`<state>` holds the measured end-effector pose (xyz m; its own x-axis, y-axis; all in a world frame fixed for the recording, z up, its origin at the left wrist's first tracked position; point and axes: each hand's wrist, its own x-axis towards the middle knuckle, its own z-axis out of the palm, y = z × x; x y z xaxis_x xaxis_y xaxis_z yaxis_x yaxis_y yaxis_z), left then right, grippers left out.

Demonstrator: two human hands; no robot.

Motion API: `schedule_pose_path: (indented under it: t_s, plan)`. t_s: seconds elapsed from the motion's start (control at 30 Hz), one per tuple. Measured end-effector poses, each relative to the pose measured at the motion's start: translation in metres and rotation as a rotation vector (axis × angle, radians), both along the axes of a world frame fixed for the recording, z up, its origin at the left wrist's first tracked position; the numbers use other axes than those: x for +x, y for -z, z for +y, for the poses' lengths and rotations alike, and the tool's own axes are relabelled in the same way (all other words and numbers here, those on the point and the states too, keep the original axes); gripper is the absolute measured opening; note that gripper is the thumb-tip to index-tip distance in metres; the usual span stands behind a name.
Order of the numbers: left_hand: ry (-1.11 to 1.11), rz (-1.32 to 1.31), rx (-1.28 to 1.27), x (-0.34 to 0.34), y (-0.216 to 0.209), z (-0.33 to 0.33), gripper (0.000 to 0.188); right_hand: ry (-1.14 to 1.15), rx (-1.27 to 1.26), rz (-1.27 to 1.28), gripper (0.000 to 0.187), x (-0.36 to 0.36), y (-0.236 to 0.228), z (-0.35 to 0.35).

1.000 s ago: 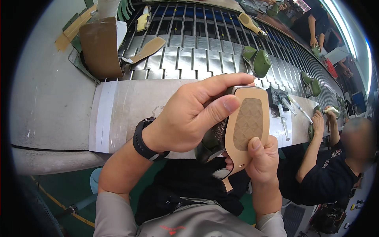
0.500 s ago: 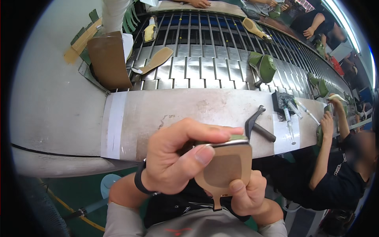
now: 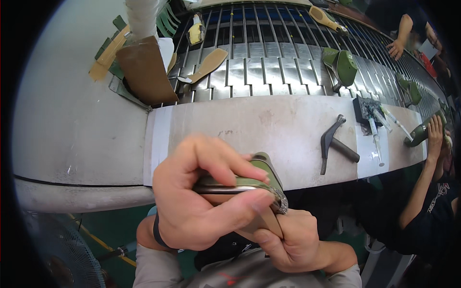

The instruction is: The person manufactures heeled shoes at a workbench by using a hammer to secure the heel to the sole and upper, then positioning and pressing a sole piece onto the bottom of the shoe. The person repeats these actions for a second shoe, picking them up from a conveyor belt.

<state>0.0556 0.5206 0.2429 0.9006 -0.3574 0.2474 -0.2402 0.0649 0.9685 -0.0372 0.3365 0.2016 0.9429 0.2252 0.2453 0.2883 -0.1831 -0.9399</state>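
A green shoe [image 3: 265, 162] with a tan sole [image 3: 270, 223] is held between both hands above the near edge of the bench. My left hand [image 3: 192, 197] pinches its edge, thumb against the silver-coloured rim and fingers on the green side; this hand is slightly blurred. Lower down, my right hand [image 3: 293, 240] is wrapped round the sole's tan part. A sparkling strip [image 3: 283, 202] shows at the shoe's right end. To the right on the bench lies a hammer [image 3: 331, 144] with a dark head, touched by neither hand.
Beyond the pale bench [image 3: 259, 125] runs a metal slatted conveyor [image 3: 269, 72], carrying a tan insole [image 3: 211, 65] and a green shoe [image 3: 345, 68]. A black block [image 3: 367, 110] with syringes stands to the right. A brown board [image 3: 146, 72] is at the left. A co-worker's hand [image 3: 436, 137] holds another green shoe.
The shoe has been turned: its sole faced me before, and now the green side and rim show more. My left hand has shifted left. The whole view has swung a little leftward.
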Motion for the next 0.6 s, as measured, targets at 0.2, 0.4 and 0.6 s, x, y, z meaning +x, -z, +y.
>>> schedule_pose_path:
  t_s: [0.2, 0.4, 0.6]
  plan:
    - [-0.182, -0.1, 0.138, 0.01, 0.01, 0.01, 0.042, 0.013, 0.058, -0.004, 0.014, 0.016, 0.011, 0.0]
    - [-0.197, -0.186, 0.278, 0.017, 0.015, 0.024, 0.039, 0.114, 0.045, -0.009, 0.014, 0.026, 0.015, 0.004]
    - [-0.255, -0.015, 0.051, 0.027, 0.023, 0.037, 0.027, 0.16, -0.013, -0.059, 0.015, 0.032, 0.024, 0.013]
